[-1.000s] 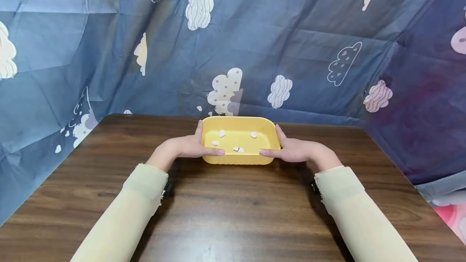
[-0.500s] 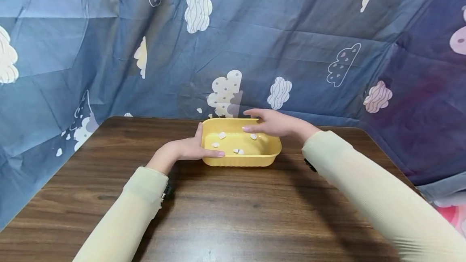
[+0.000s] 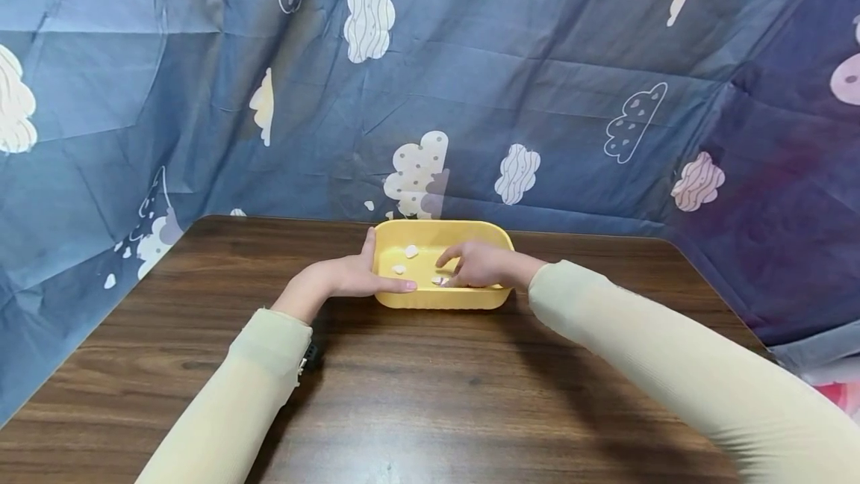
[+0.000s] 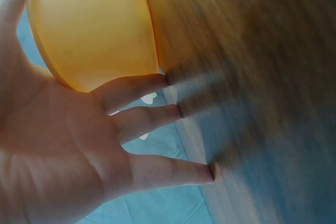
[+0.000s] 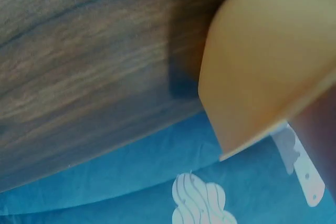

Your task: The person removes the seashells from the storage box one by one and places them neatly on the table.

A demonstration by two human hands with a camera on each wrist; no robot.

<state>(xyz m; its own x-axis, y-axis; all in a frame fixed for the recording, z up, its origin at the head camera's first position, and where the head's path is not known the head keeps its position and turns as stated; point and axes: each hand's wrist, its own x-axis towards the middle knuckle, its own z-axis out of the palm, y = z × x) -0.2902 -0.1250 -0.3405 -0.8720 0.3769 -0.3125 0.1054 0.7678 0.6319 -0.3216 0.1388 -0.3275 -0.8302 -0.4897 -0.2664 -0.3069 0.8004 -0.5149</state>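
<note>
A yellow plastic basin (image 3: 443,299) stands on the brown wooden table, several small white pieces (image 3: 411,251) inside it. My left hand (image 3: 352,275) rests against its left end, thumb along the near rim. In the left wrist view, the straight, spread fingers (image 4: 152,119) lie beside the basin wall (image 4: 94,19), tips at the tabletop. My right hand (image 3: 480,264) reaches over the right end into the basin, fingers pointing down with a gap between index finger and thumb. Its thumb is right by the white pieces near the front wall; the other fingers are partly hidden.
The wooden table (image 3: 416,379) extends in front of and beside the basin. A blue cloth (image 3: 571,118) with cloud prints hangs right behind its far edge and along the sides. A black band (image 3: 309,353) shows at the left wrist.
My right hand has let go of the basin's right end, risen over it and come down inside, close to the white pieces. The left hand has stayed at the left end.
</note>
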